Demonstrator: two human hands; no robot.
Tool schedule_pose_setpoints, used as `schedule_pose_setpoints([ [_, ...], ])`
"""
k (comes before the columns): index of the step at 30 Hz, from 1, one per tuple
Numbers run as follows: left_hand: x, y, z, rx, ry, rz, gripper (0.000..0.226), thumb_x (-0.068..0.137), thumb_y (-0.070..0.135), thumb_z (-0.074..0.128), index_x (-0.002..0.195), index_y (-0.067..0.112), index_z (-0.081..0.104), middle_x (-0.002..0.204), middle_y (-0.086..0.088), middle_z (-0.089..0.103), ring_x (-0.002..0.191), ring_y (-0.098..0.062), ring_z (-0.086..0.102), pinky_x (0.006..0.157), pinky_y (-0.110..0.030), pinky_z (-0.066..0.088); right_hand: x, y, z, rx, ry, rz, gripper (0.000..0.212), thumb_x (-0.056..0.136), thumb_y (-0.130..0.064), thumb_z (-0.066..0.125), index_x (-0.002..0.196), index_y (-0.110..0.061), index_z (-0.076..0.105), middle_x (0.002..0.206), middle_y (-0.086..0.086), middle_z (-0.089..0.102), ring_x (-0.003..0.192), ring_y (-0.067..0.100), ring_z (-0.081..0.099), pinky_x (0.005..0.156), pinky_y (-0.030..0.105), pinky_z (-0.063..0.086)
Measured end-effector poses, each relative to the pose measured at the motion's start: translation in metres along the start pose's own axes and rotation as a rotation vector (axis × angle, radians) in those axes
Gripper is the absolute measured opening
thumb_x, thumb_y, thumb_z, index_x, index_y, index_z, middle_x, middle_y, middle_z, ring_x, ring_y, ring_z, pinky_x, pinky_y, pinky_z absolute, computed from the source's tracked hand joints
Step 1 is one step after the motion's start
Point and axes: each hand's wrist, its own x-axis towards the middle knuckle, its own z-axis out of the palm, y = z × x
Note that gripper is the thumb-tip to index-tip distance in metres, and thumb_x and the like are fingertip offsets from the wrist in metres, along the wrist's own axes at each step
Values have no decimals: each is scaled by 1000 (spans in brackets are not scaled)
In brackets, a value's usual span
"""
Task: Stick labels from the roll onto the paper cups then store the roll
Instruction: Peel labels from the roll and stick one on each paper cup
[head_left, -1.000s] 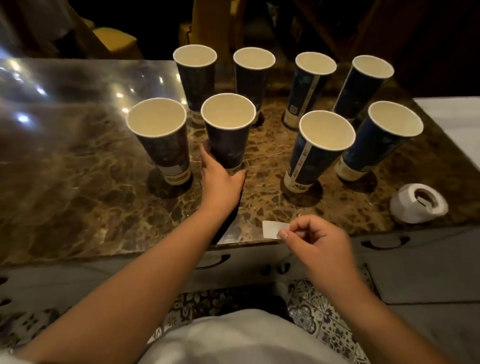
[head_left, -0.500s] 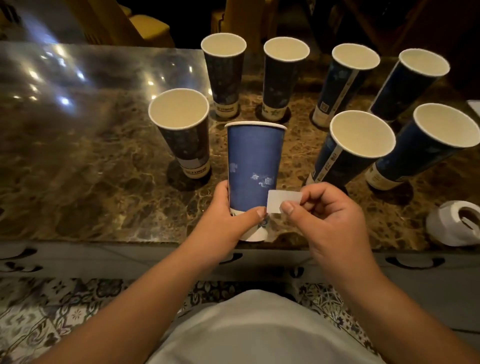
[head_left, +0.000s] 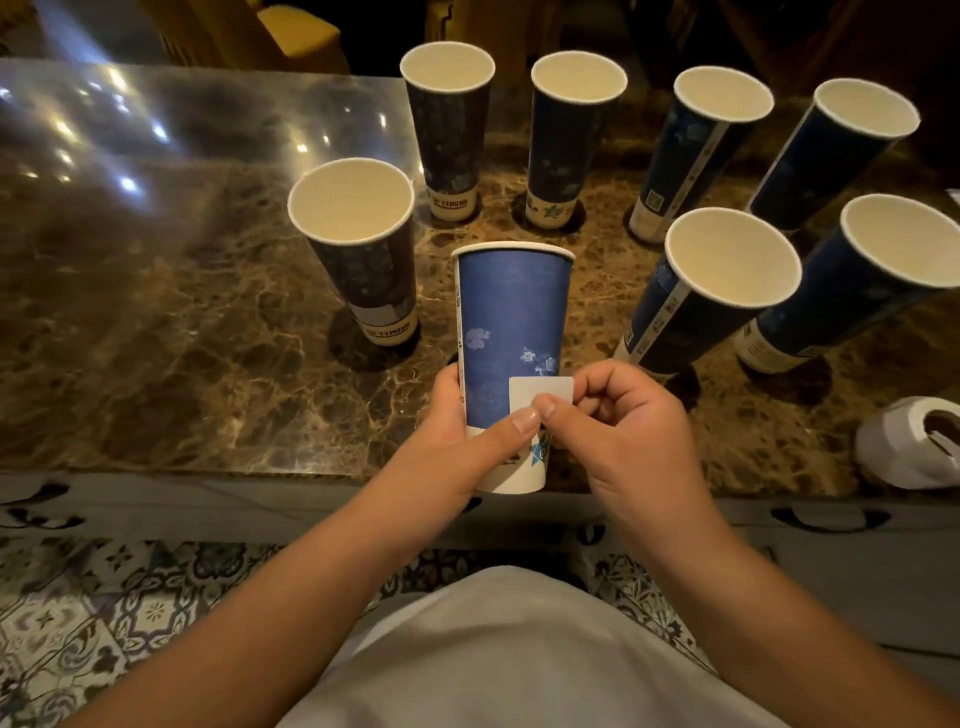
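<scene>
1. The blue paper cup (head_left: 511, 332) is held upright above the near edge of the table, a white label (head_left: 540, 391) lying against its lower wall.
2. The left hand (head_left: 457, 441) is wrapped around the cup's base, thumb braced beside the label; the right hand (head_left: 618, 421) pinches the label's right edge between thumb and forefinger.
3. To do this well: keep the cup steady, lay the label level, then smooth from one edge across to avoid creases.
4. Seven other cups stand on the glossy brown marble tabletop (head_left: 208, 332); the label roll (head_left: 909, 447) lies at the right.
5. Patterned floor tiles (head_left: 104, 623) lie below; the room behind is dim.
</scene>
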Motion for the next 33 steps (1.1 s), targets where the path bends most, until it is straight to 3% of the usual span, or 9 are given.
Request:
schedule_pose_setpoints([
  [4,-1,1,4,67,26,36,59,83,40,63,135,30,38,123,1,65,110,-18,66,93,-42,54,-4,2,-1,-18,9,11,10,82,-11,71,78,-10,62,65,6,61,60,11,62,58,20,55],
  [6,-1,0,5,54,18,51,56,84,36,62,135,30,40,122,1,66,109,-19,67,90,-41,56,-6,2,-4,-18,12,20,11,84,-13,70,80,-7,62,68,13,63,62,13,64,58,19,54],
  [9,-3,0,5,33,-13,54,55,85,35,62,136,29,42,122,0,67,108,-21,67,87,-39,56,-7,1,-8,-69,4,9,19,85,-21,68,79,-4,62,67,8,66,62,7,66,56,17,52],
  [14,-10,3,1,-80,-83,25,48,87,27,57,134,24,49,122,-6,68,108,-25,67,82,-36,56,-2,-5,-16,-284,-54,69,51,62,-59,66,84,-14,58,64,-4,63,63,9,64,58,26,55],
  [19,-14,10,-6,-158,-216,-10,47,86,28,63,132,20,52,121,-5,68,109,-23,66,86,-35,56,-2,-13,-19,-5,-309,175,57,62,-39,73,116,-26,58,106,-11,71,96,2,68,74,22,58],
  [22,-13,13,-8,-128,-212,7,62,80,43,72,134,22,49,125,-5,67,115,-25,64,89,-35,55,-3,-14,-18,-82,-309,107,60,62,-40,74,119,-29,57,113,-13,69,103,2,66,82,29,58],
  [26,-11,17,-13,11,-184,59,63,80,40,73,135,22,48,129,-3,64,120,-24,61,93,-35,53,2,-16,-23,-124,-375,59,63,63,-37,76,122,-32,55,118,-15,67,109,2,63,88,30,56],
  [30,-4,21,-18,191,-41,141,47,83,29,72,124,36,51,122,11,66,114,-5,63,88,-24,53,10,-10,-19,-280,-265,-21,60,68,-32,83,119,-41,52,115,-24,65,109,-5,60,88,24,54],
  [33,11,22,-22,387,36,242,60,79,34,76,134,32,50,131,7,61,123,-10,56,104,-38,47,18,-5,-14,-334,-137,-67,74,67,-30,85,129,-36,45,128,-17,59,120,2,54,96,30,51],
])
